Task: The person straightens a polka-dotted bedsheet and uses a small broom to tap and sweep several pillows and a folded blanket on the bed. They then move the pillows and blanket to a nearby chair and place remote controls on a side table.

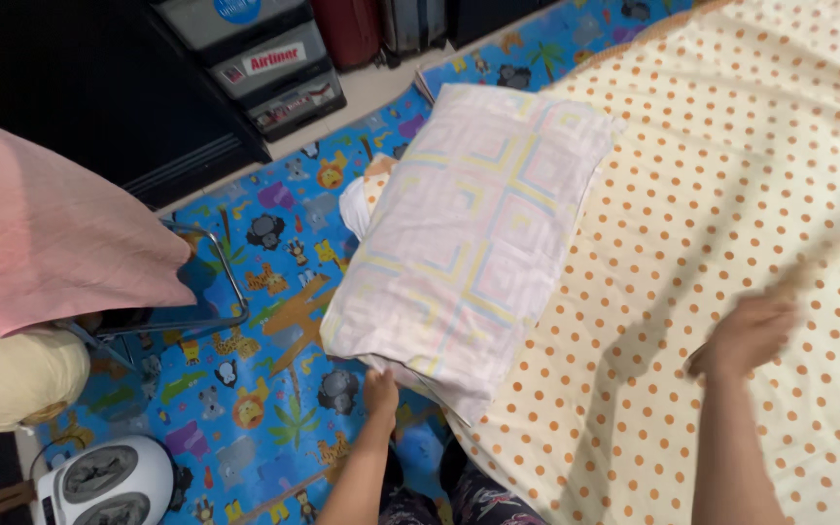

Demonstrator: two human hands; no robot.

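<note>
The right hand [751,333] is blurred, so its fingers cannot be made out clearly; they look spread flat, holding nothing, over the cream sheet with orange dots [731,175], but whether they touch the cloth I cannot tell. The left hand [379,391] is partly hidden under the near corner of the pillow [469,233]: only its back and wrist show, and the fingers seem closed on the pillow's lower edge, though the grip itself is out of sight.

The pillow, in a pale case with pastel squares, lies along the left edge of the dotted sheet, its near end right above the left hand and well apart from the right hand. Some white and patterned cloth sticks out from under its left side, too covered to identify.

Left of the pillow is a blue play mat with cartoon animals [274,408]. On it stands a metal frame [216,292] draped with a pink cloth [41,233], cut off by the picture's edge. A cream bundle [12,374] and a white and grey machine [109,481] sit at the lower left, both partly cut off. Dark storage boxes [264,58] stand at the top, only partly in view.
</note>
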